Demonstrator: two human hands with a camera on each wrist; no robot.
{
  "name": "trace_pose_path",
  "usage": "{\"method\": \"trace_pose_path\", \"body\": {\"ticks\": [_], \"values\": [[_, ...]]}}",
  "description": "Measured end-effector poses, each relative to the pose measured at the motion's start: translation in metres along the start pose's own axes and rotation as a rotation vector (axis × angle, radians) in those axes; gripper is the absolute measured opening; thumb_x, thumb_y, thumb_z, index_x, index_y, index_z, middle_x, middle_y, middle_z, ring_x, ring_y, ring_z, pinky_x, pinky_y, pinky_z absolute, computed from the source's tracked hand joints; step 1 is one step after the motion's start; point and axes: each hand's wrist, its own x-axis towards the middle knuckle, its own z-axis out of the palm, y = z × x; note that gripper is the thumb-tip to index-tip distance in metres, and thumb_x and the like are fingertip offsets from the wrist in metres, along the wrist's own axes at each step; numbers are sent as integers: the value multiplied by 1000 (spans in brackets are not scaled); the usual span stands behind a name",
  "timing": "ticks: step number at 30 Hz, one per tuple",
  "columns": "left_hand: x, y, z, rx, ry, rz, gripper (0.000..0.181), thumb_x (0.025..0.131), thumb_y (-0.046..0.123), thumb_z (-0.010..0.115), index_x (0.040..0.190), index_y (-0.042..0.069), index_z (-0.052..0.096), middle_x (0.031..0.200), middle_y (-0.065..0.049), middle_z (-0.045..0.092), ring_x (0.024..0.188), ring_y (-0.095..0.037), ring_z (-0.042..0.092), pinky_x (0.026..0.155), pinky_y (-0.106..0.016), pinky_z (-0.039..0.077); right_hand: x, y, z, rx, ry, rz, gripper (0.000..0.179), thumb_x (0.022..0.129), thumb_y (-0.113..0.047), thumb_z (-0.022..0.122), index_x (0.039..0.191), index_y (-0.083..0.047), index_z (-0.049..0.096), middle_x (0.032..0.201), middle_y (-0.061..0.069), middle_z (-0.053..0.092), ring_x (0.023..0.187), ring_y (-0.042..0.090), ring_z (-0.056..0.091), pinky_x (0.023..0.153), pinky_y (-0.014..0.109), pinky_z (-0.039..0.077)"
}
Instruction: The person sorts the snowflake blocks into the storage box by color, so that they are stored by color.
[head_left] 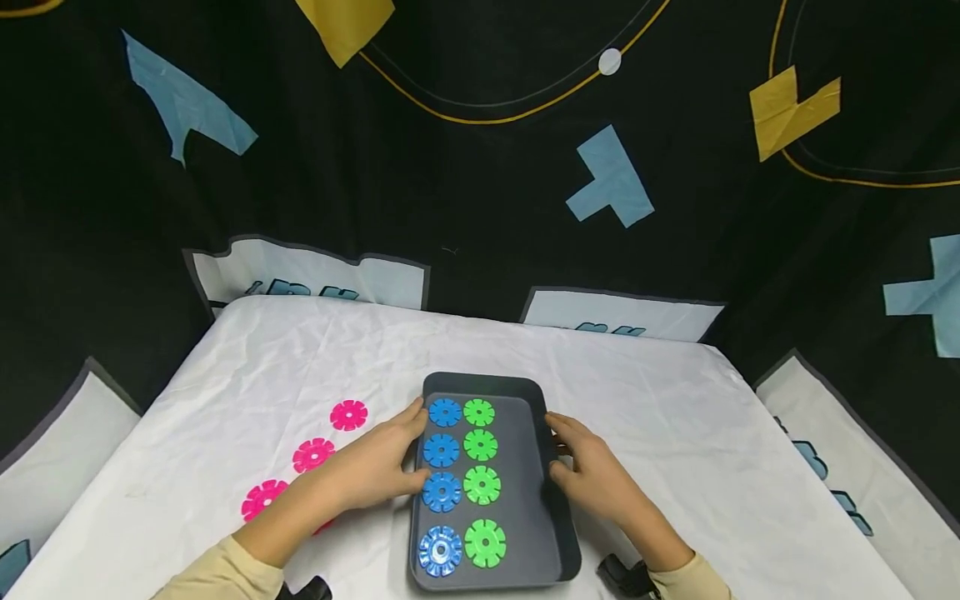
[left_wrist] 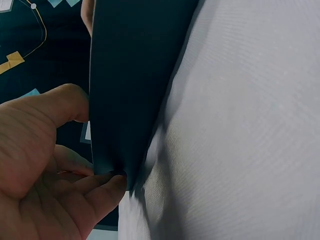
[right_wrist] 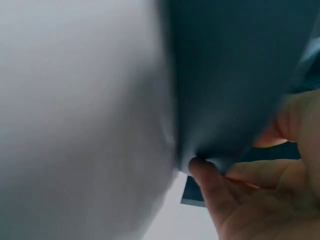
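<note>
1. Tray: the dark gray tray (head_left: 528,500) is at the near middle of the white cloth (head_left: 712,467), long side running near to far. Can't tell if its base is fully down or slightly raised.
2. Left hand (head_left: 386,458): grasping the tray's left side, thumb at the rim, fingertips against the outer wall low down in the left wrist view.
3. Right hand (head_left: 588,467): grasping the right side, thumb and fingers at the wall, one fingertip low on the outside in the right wrist view.
4. Load: four blue discs (head_left: 442,450) in the left column, four green discs (head_left: 481,445) just beside them in the middle. Right strip of the tray is bare.
5. Outside: pink discs (head_left: 313,455) lie on the cloth left of the tray in a slanting row; three show well, a bit of another peeks out by the left forearm (head_left: 307,508).
6. Step in hand, my read: shifting or squaring up the tray with both hands, two columns filled.
7. Next move, if pink is to go in: tray flat, let go with at least one hand, pick pink discs singly, fill the right strip. Keep the tray level; loose discs could slide.
</note>
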Motion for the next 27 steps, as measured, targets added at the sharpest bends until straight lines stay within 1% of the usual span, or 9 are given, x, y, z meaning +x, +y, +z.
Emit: {"method": "trace_pose_path", "body": {"ticks": [4, 8, 12, 15, 17, 19, 22, 24, 27], "values": [[-1, -2, -1, 4, 12, -10, 83, 82, 27, 76, 146, -8, 35, 157, -21, 22, 143, -34, 26, 108, -45, 35, 1, 1, 6, 61, 22, 6, 64, 85, 2, 51, 147, 4, 36, 156, 9, 30, 131, 25, 47, 96, 36, 48], [-2, -3, -2, 16, 13, -1, 83, 83, 28, 75, 146, -8, 35, 157, -21, 23, 143, -34, 26, 109, -45, 34, 1, 4, 9, 133, 41, 19, 62, 87, 5, 51, 147, 3, 35, 157, 3, 25, 141, 20, 31, 100, 37, 45], [-3, -6, -10, 9, -3, 36, 77, 89, 30, 70, 146, -7, 35, 157, -20, 24, 142, -36, 26, 109, -49, 33, 1, 8, 12, 171, 58, 21, 61, 88, 7, 50, 147, 2, 36, 157, 1, 26, 142, 19, 29, 101, 38, 44], [-3, -14, -23, -7, 25, 55, 69, 94, 29, 64, 147, -6, 36, 156, -19, 29, 136, -34, 39, 106, -48, 38, 0, 10, 13, 178, 65, 27, 62, 87, 6, 50, 147, 2, 37, 157, -1, 27, 141, 18, 31, 100, 38, 45], [-3, -21, -34, -6, 80, 60, 65, 94, 26, 63, 146, -5, 38, 152, -19, 36, 127, -31, 52, 101, -47, 44, 0, 10, 14, 187, 70, 36, 62, 86, 5, 51, 147, 1, 38, 156, -3, 28, 140, 17, 33, 100, 38, 46], [-4, -29, -45, 13, 142, 45, 63, 92, 21, 65, 144, -5, 41, 146, -20, 44, 115, -29, 61, 94, -44, 50, 0, 11, 14, 195, 75, 46, 61, 86, 4, 51, 147, 0, 39, 156, -5, 29, 139, 16, 34, 99, 38, 46], [-6, -39, -57, 82, 200, 4, 60, 87, 17, 70, 138, -5, 49, 134, -21, 55, 106, -30, 64, 87, -45, 54, -2, 11, 14, 205, 78, 46, 61, 86, 4, 51, 146, 0, 40, 156, -5, 30, 138, 15, 35, 98, 38, 47], [-7, -45, -61, 134, 200, -33, 59, 83, 16, 74, 133, -7, 53, 127, -22, 58, 107, -34, 61, 87, -48, 53, -3, 12, 15, 208, 81, 43, 61, 86, 4, 51, 146, 0, 39, 156, -3, 30, 138, 15, 35, 98, 38, 48], [-7, -53, -62, 198, 169, -77, 59, 77, 15, 80, 125, -10, 57, 117, -23, 59, 104, -38, 59, 86, -50, 53, -5, 13, 16, 212, 82, 41, 62, 86, 5, 51, 147, 0, 39, 157, 0, 30, 138, 16, 36, 97, 38, 48]]}}
